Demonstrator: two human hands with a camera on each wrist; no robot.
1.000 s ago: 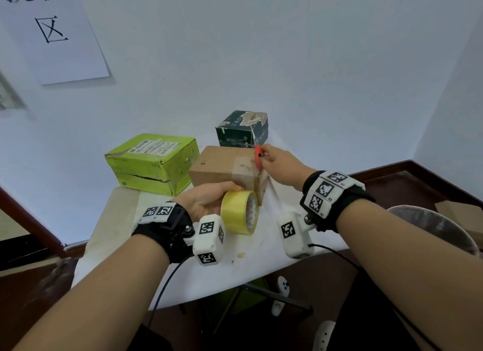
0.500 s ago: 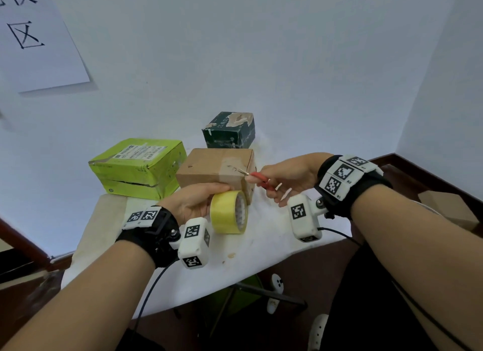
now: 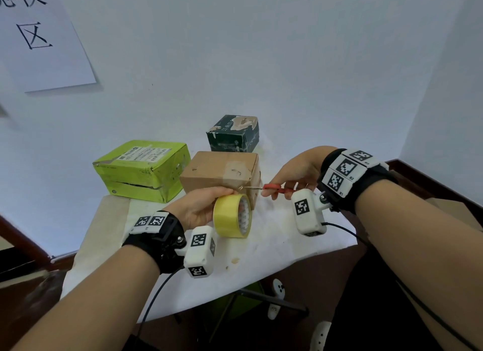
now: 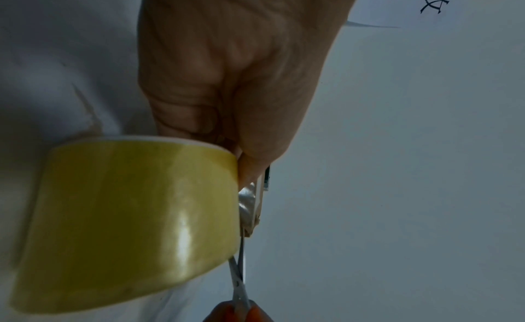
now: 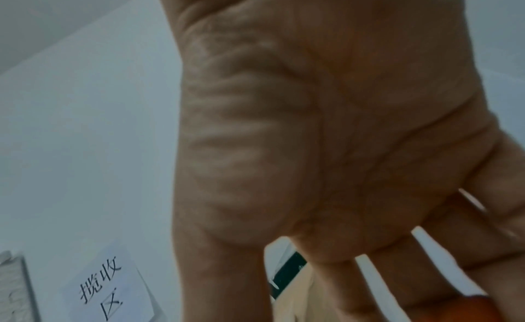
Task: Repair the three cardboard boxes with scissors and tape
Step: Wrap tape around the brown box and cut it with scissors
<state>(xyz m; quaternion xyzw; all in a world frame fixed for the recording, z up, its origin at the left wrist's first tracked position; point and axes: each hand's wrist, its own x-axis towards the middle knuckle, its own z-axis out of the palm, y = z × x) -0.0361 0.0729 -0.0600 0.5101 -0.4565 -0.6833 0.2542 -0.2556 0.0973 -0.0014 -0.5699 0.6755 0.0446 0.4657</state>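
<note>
My left hand grips a yellow tape roll just in front of the brown cardboard box, which has a tape patch on its top right. My right hand holds red-handled scissors; their blades point left and reach the strip between the roll and the box corner. In the left wrist view the tape roll fills the lower left and the scissors come up from below beside it. A green box lies to the left, and a dark green box stands behind.
The boxes sit on a small table under a white cloth, pushed against a white wall. A paper sign hangs on the wall at upper left. Chair or stand legs show under the table's front edge.
My right hand came down from the top of the brown box and turned the scissors from upright to level, blades pointing left at the tape. The left hand kept the roll in place.
</note>
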